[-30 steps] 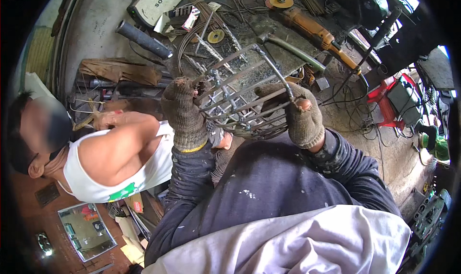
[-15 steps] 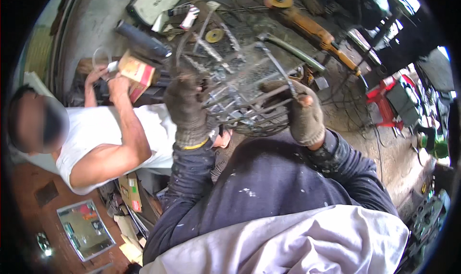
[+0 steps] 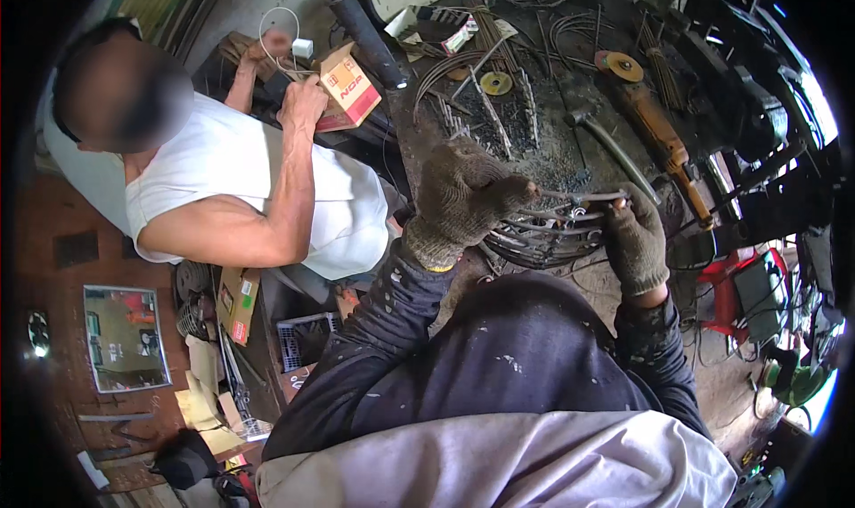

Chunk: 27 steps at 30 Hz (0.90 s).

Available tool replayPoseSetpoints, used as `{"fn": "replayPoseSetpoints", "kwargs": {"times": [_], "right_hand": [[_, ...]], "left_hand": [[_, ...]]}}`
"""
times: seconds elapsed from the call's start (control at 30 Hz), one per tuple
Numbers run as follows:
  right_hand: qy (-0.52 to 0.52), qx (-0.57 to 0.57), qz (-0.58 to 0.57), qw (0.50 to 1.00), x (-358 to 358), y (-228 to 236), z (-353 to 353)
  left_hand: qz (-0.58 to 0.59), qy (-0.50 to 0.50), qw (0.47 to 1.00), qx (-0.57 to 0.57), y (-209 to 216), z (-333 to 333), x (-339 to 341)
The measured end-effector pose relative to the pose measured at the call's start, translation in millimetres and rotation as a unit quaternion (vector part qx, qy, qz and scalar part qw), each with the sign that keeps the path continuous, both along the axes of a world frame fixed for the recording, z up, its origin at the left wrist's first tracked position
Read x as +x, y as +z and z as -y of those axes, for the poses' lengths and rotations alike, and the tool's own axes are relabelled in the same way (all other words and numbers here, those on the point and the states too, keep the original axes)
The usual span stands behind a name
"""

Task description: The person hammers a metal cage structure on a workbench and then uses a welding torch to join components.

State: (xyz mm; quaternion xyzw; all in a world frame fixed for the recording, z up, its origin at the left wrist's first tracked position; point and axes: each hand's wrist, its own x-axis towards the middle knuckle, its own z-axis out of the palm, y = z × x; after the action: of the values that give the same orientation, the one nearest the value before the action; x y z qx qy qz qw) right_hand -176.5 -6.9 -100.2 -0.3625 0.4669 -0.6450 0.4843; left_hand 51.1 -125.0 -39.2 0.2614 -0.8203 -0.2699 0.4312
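Note:
Both my hands wear worn brown knit gloves with bare fingertips showing. My left hand (image 3: 463,192) reaches over the near edge of the cluttered work surface, closed with its thumb at one end of a thin grey metal rod (image 3: 583,196). The other end is pinched between the thumb and fingers of my right hand (image 3: 639,245), so the rod spans the gap between them. Close beneath lies a stack of curved dark metal rods (image 3: 543,251), partly covered by my left glove. Whether my left fingers also touch the stack is hidden.
An orange angle grinder (image 3: 655,130) lies at the far right, near a metal pipe (image 3: 619,147). Thin rods and a yellow disc (image 3: 496,83) are scattered farther back. At left, a person in white (image 3: 240,178) handles a cardboard box (image 3: 347,89). A red stool (image 3: 726,290) stands right.
The view has swung, shifting the surroundings. My hands have come lower over the curved rods; my left hand has turned from upright to pointing rightward, and the rod now lies nearly level between both hands.

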Motion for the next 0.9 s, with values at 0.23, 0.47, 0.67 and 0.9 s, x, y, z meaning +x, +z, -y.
{"fn": "replayPoseSetpoints", "kwargs": {"times": [0.23,0.47,0.67,0.9], "right_hand": [[0.097,-0.036,0.057,0.993,-4.6,0.0,2.1],[0.148,-0.025,0.118,0.982,-1.5,6.0,-0.1],[0.121,-0.017,0.103,0.987,-0.4,-4.0,3.6],[0.051,-0.052,0.102,0.992,-24.3,-41.2,10.6]], "left_hand": [[-0.087,-0.04,0.995,-0.028,-5.5,8.4,0.4],[-0.113,-0.054,0.992,0.03,-14.9,7.0,4.3],[-0.128,-0.057,0.99,0.02,-12.5,9.4,4.2],[0.0,0.029,0.998,-0.054,-2.1,13.6,6.6]]}}
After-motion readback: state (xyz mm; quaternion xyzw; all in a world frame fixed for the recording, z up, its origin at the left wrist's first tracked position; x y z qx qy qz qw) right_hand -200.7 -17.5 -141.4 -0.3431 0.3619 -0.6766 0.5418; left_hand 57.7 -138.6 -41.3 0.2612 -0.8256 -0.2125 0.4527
